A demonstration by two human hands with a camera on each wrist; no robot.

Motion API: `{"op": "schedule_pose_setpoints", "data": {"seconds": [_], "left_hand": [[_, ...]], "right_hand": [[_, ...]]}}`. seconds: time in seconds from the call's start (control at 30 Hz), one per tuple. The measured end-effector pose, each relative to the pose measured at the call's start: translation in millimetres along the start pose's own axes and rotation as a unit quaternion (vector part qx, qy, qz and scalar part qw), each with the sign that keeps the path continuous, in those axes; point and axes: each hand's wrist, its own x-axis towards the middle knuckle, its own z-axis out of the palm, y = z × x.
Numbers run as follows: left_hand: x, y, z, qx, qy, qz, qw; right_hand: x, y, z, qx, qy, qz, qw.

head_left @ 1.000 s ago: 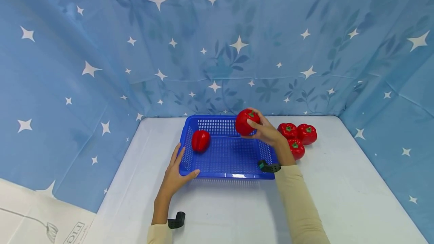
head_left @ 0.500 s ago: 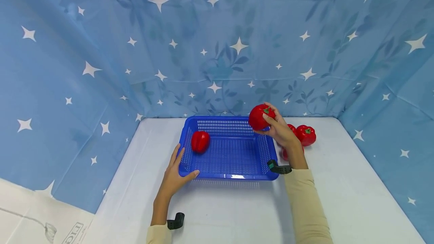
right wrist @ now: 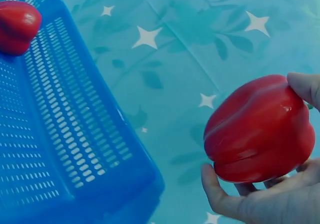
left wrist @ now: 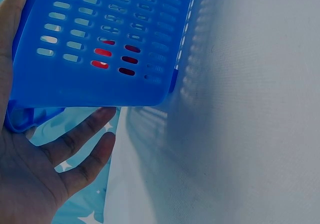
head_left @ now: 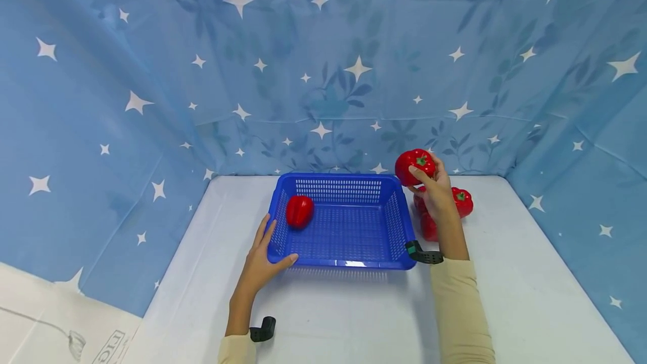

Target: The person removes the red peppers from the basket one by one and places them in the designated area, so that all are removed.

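Observation:
My right hand (head_left: 438, 191) grips a red bell pepper (head_left: 415, 166) by its stem side, held above the back right corner of the blue basket (head_left: 354, 263). In the right wrist view, the thumb and fingers go round this bell pepper (right wrist: 260, 131), which is apart from the basket. Another red bell pepper (head_left: 300, 212) lies inside the basket at the left. My left hand (head_left: 261, 264) rests at the basket's front left corner, thumb on the rim and fingers spread. The left wrist view has two fairly straight fingers (left wrist: 75, 139) beside the basket wall.
Right of the basket, more red bell peppers (head_left: 462, 202) sit on the white table (head_left: 525, 274), partly hidden by my right hand and forearm. A blue star-patterned curtain (head_left: 323, 72) stands behind the table and along both sides.
My right hand has carried its bell pepper rightward and slightly up, from over the basket's interior to beyond its back right corner. My left hand and the other bell pepper in the basket stay put.

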Motion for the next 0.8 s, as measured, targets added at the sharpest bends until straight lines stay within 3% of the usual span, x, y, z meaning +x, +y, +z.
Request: {"op": "schedule_pose_setpoints", "data": {"seconds": [0.37,0.57,0.8], "left_hand": [[0.1,0.3,1.0,0.007,0.000,0.002,1.0000],[0.4,0.7,0.4,0.008,0.001,-0.001,1.0000],[0.4,-0.2,0.9,0.011,0.002,-0.001,0.9999]], "right_hand": [[-9.2,-13.0,-40.9,0.046,0.094,-0.057,0.9929],[-16.1,-11.6,-68.9,0.031,0.150,-0.047,0.9871],[-23.1,-0.1,-92.1,-0.008,0.184,-0.016,0.9827]]}}
